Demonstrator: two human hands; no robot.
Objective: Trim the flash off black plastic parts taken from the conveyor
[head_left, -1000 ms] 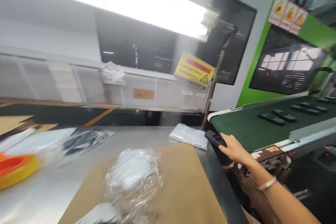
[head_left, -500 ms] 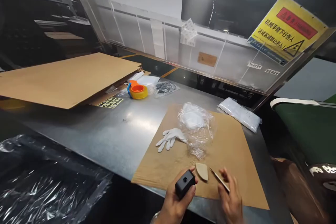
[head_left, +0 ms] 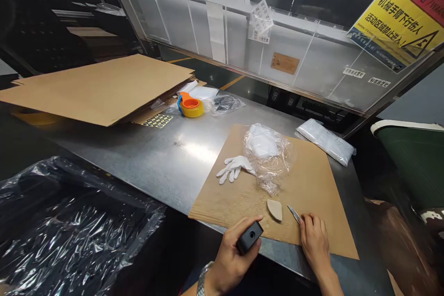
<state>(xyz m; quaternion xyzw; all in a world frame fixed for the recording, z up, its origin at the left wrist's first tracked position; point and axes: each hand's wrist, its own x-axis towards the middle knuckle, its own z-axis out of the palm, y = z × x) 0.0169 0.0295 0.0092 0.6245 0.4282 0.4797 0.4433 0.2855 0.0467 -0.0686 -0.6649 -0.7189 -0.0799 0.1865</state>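
Observation:
My left hand [head_left: 234, 254] is closed around a small black box-shaped device [head_left: 249, 237] with a round hole in its face, held just over the table's front edge. My right hand [head_left: 315, 242] rests low on the brown cardboard sheet [head_left: 308, 180], its fingers on the rear end of slim metal tweezers [head_left: 294, 213] whose tip points away to the left. Between the two hands lies a beige, wedge-shaped pad [head_left: 274, 210]. Behind it are a crumpled clear plastic bag [head_left: 272, 171] with white material inside and a white glove [head_left: 236, 168].
A tape dispenser [head_left: 190, 105], a sticker sheet [head_left: 158, 120] and a bagged dark item [head_left: 225, 104] sit on the metal table [head_left: 149, 152]. Large cardboard sheets [head_left: 104, 85] are stacked at left. A white packet [head_left: 326, 141] lies back right, before a clear barrier [head_left: 239, 41].
My right hand has lowered the tweezers onto the cardboard. My left hand still holds the black device, turned slightly. The view has shifted, so the table items appear higher and further right.

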